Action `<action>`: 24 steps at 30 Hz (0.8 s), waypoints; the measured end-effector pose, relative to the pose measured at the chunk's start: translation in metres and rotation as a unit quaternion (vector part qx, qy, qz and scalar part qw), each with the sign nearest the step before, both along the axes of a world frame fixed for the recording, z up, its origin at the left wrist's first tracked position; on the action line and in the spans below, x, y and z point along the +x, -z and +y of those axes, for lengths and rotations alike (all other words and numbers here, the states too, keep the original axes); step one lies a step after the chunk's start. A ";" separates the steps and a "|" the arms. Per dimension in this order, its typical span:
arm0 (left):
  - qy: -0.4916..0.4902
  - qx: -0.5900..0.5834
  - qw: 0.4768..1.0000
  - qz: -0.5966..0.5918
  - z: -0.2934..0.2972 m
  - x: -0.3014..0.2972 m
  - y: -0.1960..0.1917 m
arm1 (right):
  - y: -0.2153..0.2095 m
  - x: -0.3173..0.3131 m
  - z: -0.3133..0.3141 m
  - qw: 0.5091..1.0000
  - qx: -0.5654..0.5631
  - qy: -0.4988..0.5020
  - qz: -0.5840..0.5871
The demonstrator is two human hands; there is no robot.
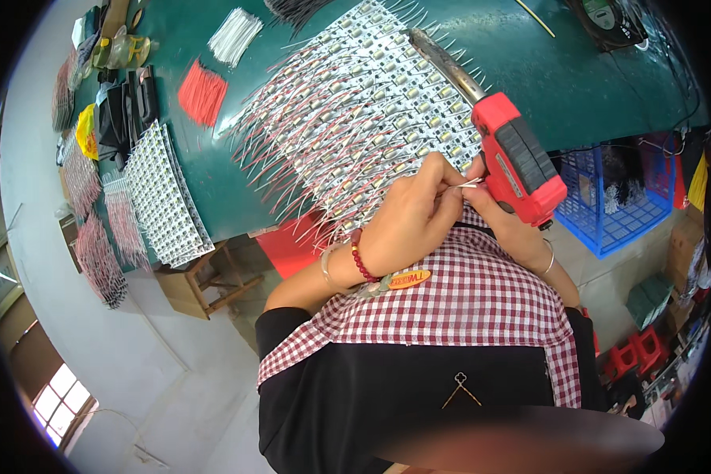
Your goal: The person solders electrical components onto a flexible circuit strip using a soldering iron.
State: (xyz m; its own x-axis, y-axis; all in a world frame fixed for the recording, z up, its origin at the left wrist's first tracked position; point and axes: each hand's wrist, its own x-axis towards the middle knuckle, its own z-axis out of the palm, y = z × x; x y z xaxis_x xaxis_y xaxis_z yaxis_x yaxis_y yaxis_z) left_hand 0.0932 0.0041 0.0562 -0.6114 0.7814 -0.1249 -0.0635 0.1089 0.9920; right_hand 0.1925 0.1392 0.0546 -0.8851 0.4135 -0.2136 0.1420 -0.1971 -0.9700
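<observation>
My left hand [419,213] is closed in a pinch on short white wires [470,184], at the near edge of a large panel of small circuit boards [371,103]. Many red and white wires stick out from the panel's left side and top. My right hand [509,229] is closed around a red and black soldering gun [521,158], with its fingertips close to the same white wires. The gun's long metal barrel [450,67] points away from me over the right part of the panel. The gun's body hides some of my right fingers.
On the green table [513,47] lie a bundle of red wires [202,93] and a bundle of white wires [235,36]. More board panels [166,193] overhang the table's left edge. A blue plastic crate [608,197] stands at the right, beyond red stools [636,351].
</observation>
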 end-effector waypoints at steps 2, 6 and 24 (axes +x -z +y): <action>0.046 -0.040 0.996 0.065 -0.003 -0.004 -0.002 | -0.001 0.003 0.002 0.998 0.048 -0.026 -0.006; 0.049 -0.063 0.994 0.073 -0.006 0.000 -0.011 | -0.007 0.010 0.000 0.993 0.079 -0.078 -0.033; -0.024 -0.048 0.980 0.193 -0.005 -0.001 0.006 | 0.005 0.008 0.005 0.994 0.092 -0.052 0.016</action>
State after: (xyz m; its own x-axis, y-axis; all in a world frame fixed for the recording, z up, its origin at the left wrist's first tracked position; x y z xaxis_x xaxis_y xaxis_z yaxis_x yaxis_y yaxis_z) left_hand 0.0921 -0.0010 0.0503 -0.6637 0.7461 0.0526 0.3079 0.2084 0.9283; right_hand 0.2002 0.1441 0.0492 -0.9301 0.3494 -0.1135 0.1201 -0.0027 -0.9928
